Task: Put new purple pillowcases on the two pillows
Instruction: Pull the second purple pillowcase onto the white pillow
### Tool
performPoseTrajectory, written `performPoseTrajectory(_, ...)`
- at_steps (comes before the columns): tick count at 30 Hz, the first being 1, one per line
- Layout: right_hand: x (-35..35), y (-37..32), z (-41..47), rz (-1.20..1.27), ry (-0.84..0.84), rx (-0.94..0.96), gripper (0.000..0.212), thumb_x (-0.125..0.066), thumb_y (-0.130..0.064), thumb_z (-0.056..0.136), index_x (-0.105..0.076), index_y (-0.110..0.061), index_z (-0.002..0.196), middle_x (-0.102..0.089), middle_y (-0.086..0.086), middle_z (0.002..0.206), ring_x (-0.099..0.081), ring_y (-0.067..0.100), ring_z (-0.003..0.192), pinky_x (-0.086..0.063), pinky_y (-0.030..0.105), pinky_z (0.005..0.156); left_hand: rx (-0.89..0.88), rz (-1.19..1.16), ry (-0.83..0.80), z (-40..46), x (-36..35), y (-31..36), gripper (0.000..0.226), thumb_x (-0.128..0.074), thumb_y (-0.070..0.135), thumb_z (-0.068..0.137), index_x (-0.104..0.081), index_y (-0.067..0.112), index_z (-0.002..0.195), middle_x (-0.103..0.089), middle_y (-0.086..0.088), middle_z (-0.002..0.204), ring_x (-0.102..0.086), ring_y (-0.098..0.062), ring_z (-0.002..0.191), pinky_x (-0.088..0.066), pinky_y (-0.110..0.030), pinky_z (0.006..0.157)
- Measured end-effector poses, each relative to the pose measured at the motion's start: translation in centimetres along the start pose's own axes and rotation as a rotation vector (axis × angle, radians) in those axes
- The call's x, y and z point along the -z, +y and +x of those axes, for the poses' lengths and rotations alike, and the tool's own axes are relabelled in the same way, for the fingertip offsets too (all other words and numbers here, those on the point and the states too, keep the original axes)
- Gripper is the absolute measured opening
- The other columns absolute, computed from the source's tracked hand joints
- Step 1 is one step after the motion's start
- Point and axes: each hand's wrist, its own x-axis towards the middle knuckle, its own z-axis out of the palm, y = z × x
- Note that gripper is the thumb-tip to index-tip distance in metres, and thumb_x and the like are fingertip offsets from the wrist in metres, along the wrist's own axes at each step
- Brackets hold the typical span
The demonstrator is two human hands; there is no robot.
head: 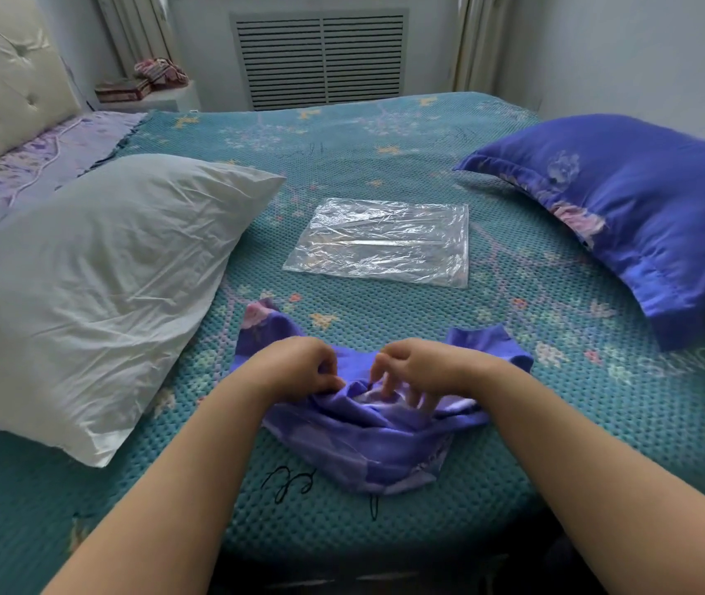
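Leftward, the bare white pillow (97, 289) runs past the frame edge. Both hands, left hand (295, 365) and right hand (417, 371), pinch the bunched purple pillowcase (367, 440), fingertips buried in folds. Right, the covered pillow (642, 216) is cropped.

Only one bit of lettering showed — pale capitals woven into the teal bedspread (385, 135) near its right edge, below the purple pillow (642, 216). They lay upside down and partly cut off — not legible for certain.
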Motion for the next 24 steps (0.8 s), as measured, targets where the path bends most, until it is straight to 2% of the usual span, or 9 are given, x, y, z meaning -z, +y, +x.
performPoseTrajectory(3,0.4,1.2,0.2,-0.167,0.118,-0.100,0.036,-0.053,-0.039,0.094,-0.043,-0.021,0.124,-0.065,0.012,0.085,-0.062,0.023,0.059,-0.055,0.034,0.054,0.052,0.055,0.015,-0.5,0.6,0.3,0.022,-0.055,0.037,0.091,-0.062,0.018,0.084,-0.068,-0.006,0.090,-0.058,-0.024,0.082,-0.041,-0.032,0.071)
performPoseTrajectory(6,0.6,1.6,0.6,-0.375,0.137,-0.148,0.024,-0.059,-0.042,0.089,-0.060,-0.021,0.100,-0.069,0.008,0.090,-0.063,0.023,0.071,-0.051,0.031,0.064,0.087,-0.223,0.419,-1.1,1.7,-0.2,0.020,-0.051,0.030,0.091,-0.060,0.014,0.084,-0.066,-0.011,0.083,-0.059,-0.027,0.080,-0.042,-0.032,0.071)
performPoseTrajectory(10,3.5,1.2,0.3,-0.211,0.760,-0.063,0.017,-0.047,-0.024,0.093,-0.057,-0.013,0.101,-0.064,0.019,0.108,-0.059,0.035,0.097,-0.041,0.035,0.075,0.204,-0.644,1.217,-3.1,4.2,-0.5,0.017,-0.042,0.005,0.087,-0.058,0.000,0.091,-0.055,-0.006,0.080,-0.044,-0.009,0.069,-0.031,-0.020,0.067)
performPoseTrajectory(13,8.0,2.8,-1.2,0.112,1.186,-0.136,0.025,-0.045,-0.017,0.094,-0.054,0.001,0.109,-0.061,0.028,0.112,-0.057,0.042,0.103,-0.040,0.039,0.079,0.463,-0.707,1.555,-4.5,5.9,-2.7,0.018,-0.039,0.002,0.090,-0.056,-0.002,0.091,-0.056,-0.018,0.090,-0.048,-0.024,0.086,-0.034,-0.029,0.078)
performPoseTrajectory(16,10.9,7.1,-1.5,0.323,1.339,-0.273,0.029,-0.047,-0.015,0.091,-0.058,0.005,0.108,-0.060,0.031,0.115,-0.056,0.041,0.109,-0.041,0.039,0.088,0.591,-0.722,1.561,-4.8,6.1,-5.6,0.021,-0.038,0.007,0.093,-0.045,0.022,0.081,-0.059,-0.023,0.102,-0.053,-0.031,0.098,-0.034,-0.030,0.085)
performPoseTrajectory(18,11.2,9.2,-1.2,0.347,1.288,-0.364,0.033,-0.052,-0.014,0.085,-0.058,0.004,0.111,-0.058,0.030,0.120,-0.055,0.040,0.112,-0.042,0.039,0.093,0.717,-0.795,1.425,-4.3,5.2,-8.1,0.011,-0.040,0.011,0.095,-0.052,0.012,0.095,-0.059,-0.027,0.113,-0.054,-0.034,0.105,-0.035,-0.032,0.088)
performPoseTrajectory(20,10.8,10.1,-0.6,0.233,1.162,-0.441,0.056,-0.060,-0.019,0.077,-0.048,0.004,0.126,-0.045,0.030,0.134,-0.048,0.041,0.121,-0.038,0.041,0.101,0.834,-0.808,1.252,-3.6,4.1,-10.1,0.023,-0.046,0.013,0.092,-0.054,-0.002,0.108,-0.057,-0.028,0.117,-0.054,-0.037,0.110,-0.039,-0.036,0.093)
performPoseTrajectory(22,9.8,9.4,0.2,0.049,1.073,-0.372,0.071,-0.066,-0.023,0.080,-0.033,-0.001,0.139,-0.030,0.027,0.145,-0.038,0.041,0.130,-0.031,0.042,0.107,0.819,-0.706,1.161,-3.2,3.4,-10.8,0.025,-0.051,0.011,0.089,-0.054,-0.005,0.109,-0.059,-0.029,0.112,-0.055,-0.040,0.108,-0.042,-0.042,0.093)
performPoseTrajectory(24,8.2,7.3,0.6,-0.074,0.973,-0.147,0.057,-0.064,-0.027,0.085,-0.042,-0.009,0.135,-0.046,0.020,0.137,-0.046,0.037,0.124,-0.037,0.042,0.104,0.638,-0.654,1.026,-2.8,3.0,-10.1,0.023,-0.057,0.013,0.088,-0.055,0.000,0.106,-0.062,-0.025,0.104,-0.059,-0.037,0.099,-0.045,-0.042,0.089)
